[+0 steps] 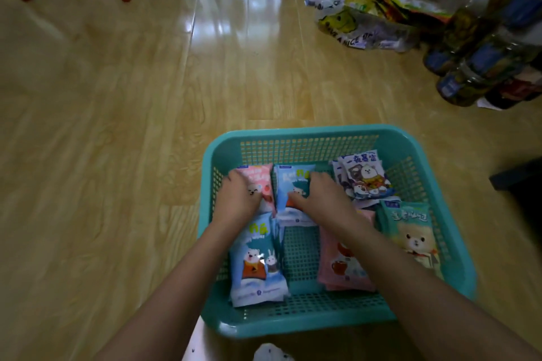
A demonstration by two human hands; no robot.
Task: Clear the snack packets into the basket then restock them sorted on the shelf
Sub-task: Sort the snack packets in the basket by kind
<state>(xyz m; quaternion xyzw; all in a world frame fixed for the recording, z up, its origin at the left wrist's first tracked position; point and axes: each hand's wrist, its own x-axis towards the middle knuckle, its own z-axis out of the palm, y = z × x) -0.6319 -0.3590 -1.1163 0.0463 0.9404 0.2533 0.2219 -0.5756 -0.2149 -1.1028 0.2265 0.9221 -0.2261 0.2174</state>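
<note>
In the head view, your left hand [237, 199] lies on the upper pink packet [261, 182] at the upper left of the teal basket [308, 133], its fingers curled over the packet's edge and gripping it. Your right hand [322, 199] clasps the upper blue packet [289, 182] just beside it, fingers bent over the right edge and thumb across the face. Lower in the basket lie a second blue packet [255, 261], a second pink packet [337, 272] and a green packet [410, 237]. Bottles [484, 38] stand at the frame's right edge.
</note>
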